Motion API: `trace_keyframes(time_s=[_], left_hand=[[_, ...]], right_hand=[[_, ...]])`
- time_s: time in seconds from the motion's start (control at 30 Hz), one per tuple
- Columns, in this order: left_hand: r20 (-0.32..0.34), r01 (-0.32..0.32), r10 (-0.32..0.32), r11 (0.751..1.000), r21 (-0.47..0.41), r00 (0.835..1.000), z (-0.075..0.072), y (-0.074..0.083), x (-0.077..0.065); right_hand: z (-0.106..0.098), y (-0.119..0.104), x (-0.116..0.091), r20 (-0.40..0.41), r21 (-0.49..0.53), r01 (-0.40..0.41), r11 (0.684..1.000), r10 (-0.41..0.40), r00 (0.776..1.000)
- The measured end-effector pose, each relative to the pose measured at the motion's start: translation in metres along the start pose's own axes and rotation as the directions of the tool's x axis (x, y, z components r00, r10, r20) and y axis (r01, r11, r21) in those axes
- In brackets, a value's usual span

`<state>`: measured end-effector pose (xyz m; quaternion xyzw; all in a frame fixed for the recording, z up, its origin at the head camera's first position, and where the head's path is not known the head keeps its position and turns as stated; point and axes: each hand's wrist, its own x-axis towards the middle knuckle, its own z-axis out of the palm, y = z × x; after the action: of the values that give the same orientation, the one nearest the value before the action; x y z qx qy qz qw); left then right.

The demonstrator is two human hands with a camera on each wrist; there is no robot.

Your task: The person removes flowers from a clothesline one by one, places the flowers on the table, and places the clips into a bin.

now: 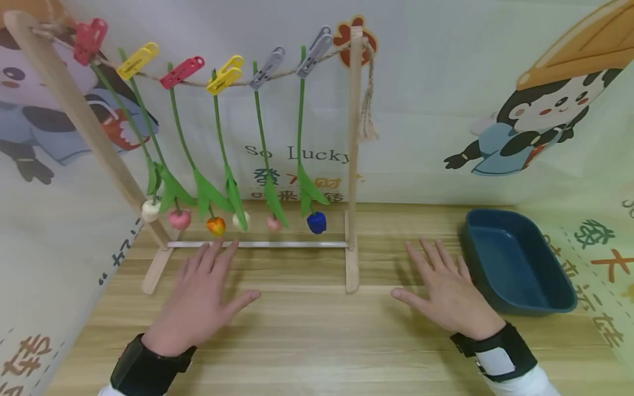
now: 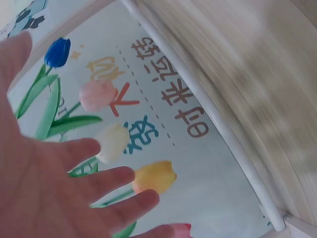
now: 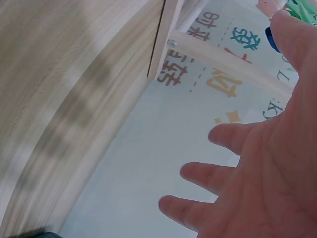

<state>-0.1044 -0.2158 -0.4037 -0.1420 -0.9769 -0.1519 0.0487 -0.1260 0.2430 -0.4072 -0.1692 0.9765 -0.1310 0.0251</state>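
Note:
My left hand (image 1: pixel 198 302) is spread with straight fingers, palm down, in front of a wooden rack (image 1: pixel 353 143); its fingertips overlap the rack's white crossbar (image 1: pixel 292 245) in the head view. Likewise spread, my right hand (image 1: pixel 446 300) holds nothing and is nearest a dark blue basin (image 1: pixel 515 305). Artificial tulips hang heads down from the rack's rope (image 1: pixel 193 83), held by clothespins in red (image 1: pixel 182 72), yellow (image 1: pixel 225 75) and grey (image 1: pixel 315 52). Among the blooms are a blue tulip (image 1: pixel 317 223), an orange-yellow tulip (image 1: pixel 216 226) and a pink tulip (image 1: pixel 180 220). The left palm shows in the left wrist view.
The wood-grain table (image 1: pixel 307 341) lies under both hands. Behind it stands a pale printed backdrop (image 1: pixel 421 110) with cartoon figures and lettering, which also runs along both sides. A loose rope end (image 1: pixel 367 115) dangles beside the rack's right post.

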Motion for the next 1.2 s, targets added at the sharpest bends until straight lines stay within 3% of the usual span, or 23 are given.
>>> trace_keyframes(time_s=[0.13,0.23,0.33,0.4,0.47,0.57,0.67,0.8,0.93,1.0,1.2], left_hand=[[-0.151,-0.033,0.025,0.998,-0.055,0.988,-0.008,-0.007,0.0],[-0.28,-0.068,0.042,0.994,-0.084,0.959,-0.015,-0.016,0.0],[-0.392,-0.098,0.038,0.986,-0.134,0.919,-0.021,-0.029,0.003],[-0.467,-0.107,0.012,0.978,-0.177,0.884,-0.025,-0.037,0.005],[-0.545,-0.109,-0.021,0.973,-0.205,0.838,-0.03,-0.047,0.007],[-0.619,-0.069,-0.108,0.965,-0.254,0.778,-0.037,-0.063,0.01],[-0.633,0.003,-0.213,0.949,-0.316,0.744,-0.042,-0.08,0.016],[-0.583,0.097,-0.36,0.897,-0.432,0.729,-0.046,-0.099,0.028],[-0.534,0.144,-0.447,0.846,-0.513,0.717,-0.05,-0.113,0.042],[-0.529,0.158,-0.457,0.843,-0.515,0.715,-0.052,-0.118,0.047],[-0.579,0.16,-0.411,0.886,-0.435,0.704,-0.055,-0.127,0.054]], right_hand=[[-0.003,-0.003,-0.002,-0.005,-0.012,0.011,1.0,-0.011,1.0],[-0.005,-0.005,-0.004,-0.008,-0.009,0.025,1.0,-0.025,1.0],[-0.006,-0.005,-0.006,-0.003,0.002,0.035,0.999,-0.035,0.999],[-0.007,-0.006,-0.008,-0.001,0.013,0.038,0.999,-0.038,0.999],[-0.008,-0.007,-0.01,0.003,0.021,0.041,0.999,-0.041,0.999],[-0.008,-0.008,-0.012,0.004,0.032,0.047,0.998,-0.047,0.999],[-0.007,-0.01,-0.014,0.009,0.04,0.047,0.998,-0.047,0.999],[-0.007,-0.01,-0.017,0.011,0.045,0.047,0.998,-0.047,0.999],[-0.007,-0.01,-0.019,0.005,0.044,0.054,0.998,-0.054,0.999],[-0.007,-0.01,-0.02,0.001,0.045,0.06,0.997,-0.06,0.998],[-0.004,-0.009,-0.022,-0.001,0.05,0.052,0.997,-0.052,0.999]])
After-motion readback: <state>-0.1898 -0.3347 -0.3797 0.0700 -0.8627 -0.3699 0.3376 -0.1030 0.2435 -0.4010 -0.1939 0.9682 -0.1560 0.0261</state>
